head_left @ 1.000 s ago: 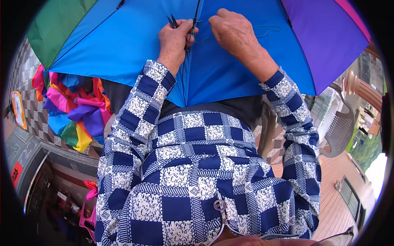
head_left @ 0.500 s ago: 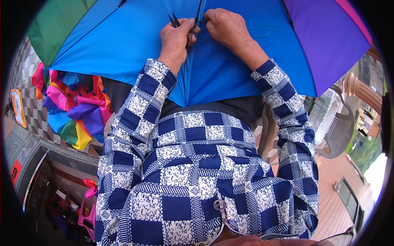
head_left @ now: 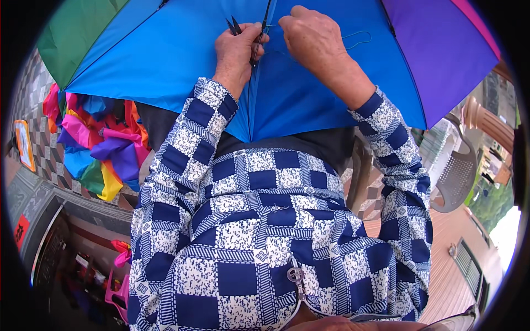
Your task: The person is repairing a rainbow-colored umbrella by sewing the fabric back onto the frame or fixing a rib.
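A multicoloured umbrella [head_left: 320,105] lies spread across my lap, its blue panels toward me. My left hand [head_left: 234,55] is closed round a dark metal rib [head_left: 267,14] at the seam between two blue panels. In the same hand sits a pair of black thread snips [head_left: 236,26], their two pointed blades slightly apart and sticking up past the fingers. Just right of the rib, my right hand [head_left: 317,41] is raised with its fingers pinched together on a teal thread [head_left: 369,34]. The thread loops out beyond that hand; any needle in the fingertips is hidden.
At the left, a heap of bright multicoloured cloth [head_left: 105,146] lies beside my leg over patterned tiles. A grey plastic chair [head_left: 458,171] stands at the right. A pink plastic frame [head_left: 116,295] shows at the lower left.
My right hand has moved away from the rib, a little right and toward me, and the thread loop has shortened. My left hand stays on the rib with the snips.
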The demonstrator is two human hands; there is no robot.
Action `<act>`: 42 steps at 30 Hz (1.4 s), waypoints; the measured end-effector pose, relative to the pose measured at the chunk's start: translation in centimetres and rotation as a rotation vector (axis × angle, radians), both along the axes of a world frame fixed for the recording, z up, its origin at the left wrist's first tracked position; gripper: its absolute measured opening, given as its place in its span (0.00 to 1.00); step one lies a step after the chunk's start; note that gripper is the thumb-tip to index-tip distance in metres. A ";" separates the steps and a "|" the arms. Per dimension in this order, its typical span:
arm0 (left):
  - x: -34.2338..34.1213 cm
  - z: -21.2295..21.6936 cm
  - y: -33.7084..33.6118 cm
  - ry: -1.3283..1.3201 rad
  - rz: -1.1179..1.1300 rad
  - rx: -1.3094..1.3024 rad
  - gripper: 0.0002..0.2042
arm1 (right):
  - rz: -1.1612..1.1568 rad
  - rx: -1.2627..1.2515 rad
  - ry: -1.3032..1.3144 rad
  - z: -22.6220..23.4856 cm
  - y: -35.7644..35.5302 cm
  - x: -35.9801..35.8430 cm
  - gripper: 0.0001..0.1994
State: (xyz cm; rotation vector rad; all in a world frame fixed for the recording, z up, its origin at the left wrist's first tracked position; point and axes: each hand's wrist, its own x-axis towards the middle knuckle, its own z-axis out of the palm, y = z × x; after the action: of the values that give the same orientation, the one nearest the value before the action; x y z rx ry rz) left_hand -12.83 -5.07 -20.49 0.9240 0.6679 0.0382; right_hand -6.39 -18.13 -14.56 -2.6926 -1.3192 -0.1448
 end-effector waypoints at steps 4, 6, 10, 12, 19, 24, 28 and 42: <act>0.1 0.4 -0.2 0.007 -0.001 -0.004 0.07 | 0.132 0.073 -0.014 -1.1 0.7 1.5 0.02; 0.1 0.4 -0.2 0.012 0.004 -0.007 0.07 | 0.090 0.239 0.043 -1.6 0.9 1.7 0.03; 0.1 0.2 -0.3 0.018 0.010 0.012 0.07 | 0.022 0.321 0.222 -2.0 1.4 2.2 0.04; 0.1 0.0 -0.3 0.015 0.028 0.003 0.07 | -0.004 0.321 0.298 -1.9 1.7 2.0 0.04; 0.2 -0.1 -0.4 -0.021 0.029 0.006 0.07 | -0.165 0.360 0.329 -2.4 1.2 1.7 0.04; 0.0 -0.1 -0.5 -0.014 0.029 0.042 0.07 | -0.173 0.304 0.243 -1.7 1.0 1.5 0.04; 0.0 -0.1 -0.6 -0.013 0.037 0.038 0.06 | -0.179 0.307 0.315 -3.1 0.5 2.0 0.03; -0.3 -0.6 0.1 -0.007 0.060 0.053 0.08 | -0.470 1.387 0.952 2.5 -10.9 5.0 0.06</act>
State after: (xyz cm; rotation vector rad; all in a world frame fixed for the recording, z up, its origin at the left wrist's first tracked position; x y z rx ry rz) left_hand -13.09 -4.99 -21.07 0.9545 0.6904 0.1127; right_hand -1.36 -29.07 -12.05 -1.3980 -0.0843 0.1344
